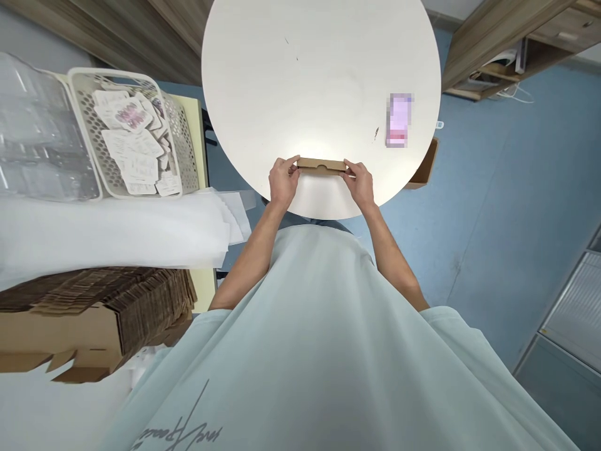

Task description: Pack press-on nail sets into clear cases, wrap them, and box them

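Observation:
Between my two hands is a small brown cardboard box (322, 166), its long narrow side facing me with a half-round notch in the upper edge. It is at the near part of the round white table (300, 88). My left hand (283, 181) grips the box's left end, thumb and fingers closed at the corner. At the opposite end, my right hand (359, 183) holds the right corner the same way. The box looks closed; its inside is hidden. I cannot tell whether its base touches the tabletop.
A blurred-out pinkish item (399, 120) lies on the table's right side. To the left are a white basket (181, 138) of printed cards, clear plastic containers (42, 131), white sheets (117, 232) and stacked flat cardboard (61, 329). An open carton (425, 166) stands on the floor at right.

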Available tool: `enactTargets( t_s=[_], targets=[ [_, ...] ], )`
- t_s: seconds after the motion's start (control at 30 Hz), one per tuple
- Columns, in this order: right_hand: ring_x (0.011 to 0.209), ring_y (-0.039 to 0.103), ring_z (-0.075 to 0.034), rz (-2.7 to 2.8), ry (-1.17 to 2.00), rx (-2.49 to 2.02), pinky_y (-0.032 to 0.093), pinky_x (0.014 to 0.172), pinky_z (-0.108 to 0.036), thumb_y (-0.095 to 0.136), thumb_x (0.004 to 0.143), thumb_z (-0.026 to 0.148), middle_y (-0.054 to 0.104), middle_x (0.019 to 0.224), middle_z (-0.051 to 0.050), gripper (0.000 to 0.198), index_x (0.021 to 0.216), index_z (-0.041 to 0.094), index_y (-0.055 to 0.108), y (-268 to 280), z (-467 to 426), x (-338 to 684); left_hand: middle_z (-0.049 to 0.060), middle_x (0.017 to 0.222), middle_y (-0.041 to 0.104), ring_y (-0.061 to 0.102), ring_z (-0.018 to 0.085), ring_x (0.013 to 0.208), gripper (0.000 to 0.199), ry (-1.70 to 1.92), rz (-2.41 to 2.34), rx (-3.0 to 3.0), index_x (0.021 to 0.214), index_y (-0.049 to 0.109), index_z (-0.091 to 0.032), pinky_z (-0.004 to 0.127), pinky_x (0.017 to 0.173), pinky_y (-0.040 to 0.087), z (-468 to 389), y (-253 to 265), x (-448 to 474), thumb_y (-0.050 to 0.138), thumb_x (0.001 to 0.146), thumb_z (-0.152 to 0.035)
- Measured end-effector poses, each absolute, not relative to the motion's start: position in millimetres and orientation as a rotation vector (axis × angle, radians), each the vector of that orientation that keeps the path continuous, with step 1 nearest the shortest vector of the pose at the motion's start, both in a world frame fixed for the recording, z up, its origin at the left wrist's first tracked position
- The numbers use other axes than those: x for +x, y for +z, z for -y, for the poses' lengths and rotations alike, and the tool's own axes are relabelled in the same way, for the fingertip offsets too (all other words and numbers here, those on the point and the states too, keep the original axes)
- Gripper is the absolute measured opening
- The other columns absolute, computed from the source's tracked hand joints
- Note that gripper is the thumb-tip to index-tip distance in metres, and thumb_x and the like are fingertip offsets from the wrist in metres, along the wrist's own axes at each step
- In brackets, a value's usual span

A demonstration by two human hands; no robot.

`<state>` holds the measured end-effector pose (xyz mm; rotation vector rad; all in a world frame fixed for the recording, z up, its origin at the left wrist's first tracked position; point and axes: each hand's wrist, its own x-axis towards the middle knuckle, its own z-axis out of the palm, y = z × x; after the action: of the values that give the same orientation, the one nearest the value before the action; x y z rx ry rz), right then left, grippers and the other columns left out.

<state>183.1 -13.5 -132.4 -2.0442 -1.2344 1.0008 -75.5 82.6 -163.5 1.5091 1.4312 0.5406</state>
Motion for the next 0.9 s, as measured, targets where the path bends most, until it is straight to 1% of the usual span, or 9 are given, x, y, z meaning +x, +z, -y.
enactTargets(
  t_s=[0.1,0.17,0.23,0.3,0.37,0.5,0.7,0.83,0.9],
  targets=[
    [0.119,0.077,-0.029,1.239,1.02,-2.041,0.069,0.114,-0.052,0.072,0.113,0.058,0.072,0.124,-0.011,0.055,0.159,0.028,0.076,-135,12,185,0.009,0.122,0.075,0.081,0.025,0.11,0.041,0.507,-1.381,1.521,0.143,0.084,-0.029,0.046,0.115,0.068,-87,-165,-79,0.083,0.105,-0.043],
    [0.12,0.076,-0.029,1.239,1.038,-2.012,0.07,0.112,-0.052,0.072,0.109,0.073,0.072,0.126,-0.011,0.069,0.162,0.028,0.074,-138,13,187,0.009,0.124,0.074,0.081,0.025,0.107,0.051,0.498,-1.337,1.529,0.147,0.082,-0.028,0.046,0.111,0.07,-89,-168,-83,0.091,0.098,-0.041],
    [0.123,0.075,-0.029,1.215,1.056,-1.963,0.069,0.111,-0.051,0.065,0.106,0.087,0.073,0.128,-0.011,0.081,0.163,0.03,0.073,-142,17,188,0.01,0.127,0.074,0.08,0.025,0.107,0.063,0.512,-1.3,1.522,0.15,0.08,-0.026,0.045,0.108,0.07,-89,-173,-88,0.097,0.093,-0.045],
    [0.124,0.075,-0.029,1.171,1.063,-1.916,0.068,0.111,-0.05,0.055,0.105,0.096,0.074,0.13,-0.012,0.089,0.162,0.031,0.074,-148,21,190,0.011,0.127,0.074,0.079,0.024,0.106,0.064,0.549,-1.281,1.496,0.152,0.078,-0.024,0.042,0.106,0.07,-89,-180,-92,0.093,0.098,-0.054],
    [0.123,0.075,-0.029,1.125,1.067,-1.891,0.068,0.111,-0.049,0.051,0.103,0.101,0.074,0.131,-0.012,0.093,0.162,0.033,0.075,-155,25,191,0.013,0.126,0.075,0.078,0.024,0.106,0.06,0.59,-1.259,1.471,0.15,0.079,-0.023,0.04,0.103,0.068,-89,-189,-94,0.084,0.105,-0.063],
    [0.122,0.075,-0.028,1.034,1.095,-1.858,0.068,0.109,-0.047,0.057,0.098,0.103,0.074,0.131,-0.01,0.094,0.162,0.036,0.075,-170,27,192,0.012,0.118,0.076,0.075,0.024,0.105,0.058,0.634,-1.21,1.432,0.146,0.081,-0.023,0.041,0.1,0.067,-92,-205,-95,0.079,0.108,-0.066],
    [0.112,0.075,-0.025,0.975,1.13,-1.822,0.069,0.107,-0.045,0.068,0.096,0.098,0.077,0.126,-0.007,0.088,0.161,0.038,0.074,-182,24,193,0.006,0.102,0.076,0.072,0.022,0.094,0.049,0.576,-1.206,1.395,0.147,0.077,-0.025,0.038,0.097,0.064,-96,-210,-94,0.081,0.107,-0.053],
    [0.103,0.076,-0.023,0.973,1.164,-1.8,0.07,0.106,-0.045,0.069,0.098,0.094,0.078,0.127,-0.006,0.083,0.161,0.04,0.072,-185,23,193,0.005,0.1,0.076,0.071,0.022,0.094,0.046,0.563,-1.222,1.373,0.145,0.076,-0.025,0.036,0.095,0.062,-94,-207,-93,0.083,0.104,-0.045],
    [0.102,0.077,-0.023,0.95,1.167,-1.792,0.07,0.107,-0.046,0.072,0.096,0.094,0.079,0.126,-0.006,0.083,0.159,0.039,0.073,-187,22,192,0.004,0.098,0.074,0.071,0.022,0.096,0.045,0.568,-1.233,1.347,0.143,0.075,-0.025,0.037,0.097,0.062,-92,-206,-92,0.084,0.102,-0.041]
  ],
)
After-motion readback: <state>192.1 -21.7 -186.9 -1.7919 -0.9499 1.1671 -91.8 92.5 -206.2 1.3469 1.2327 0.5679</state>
